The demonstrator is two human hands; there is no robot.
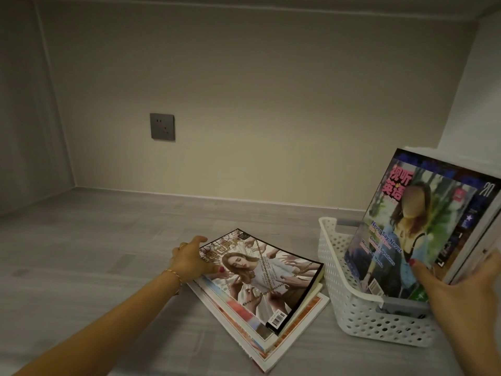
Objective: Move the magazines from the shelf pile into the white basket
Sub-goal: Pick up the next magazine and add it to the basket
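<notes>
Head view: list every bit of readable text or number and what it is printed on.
"视听英语": red title on the front magazine standing in the white basket.
"Never Say Never": same cover.
"Clinton's Signatures": same cover.
"Welcome to Narnia": same cover, blurred, probable.
"20": top corner of a magazine behind it.
Top magazine of the pile: title and barcode digits unreadable.
</notes>
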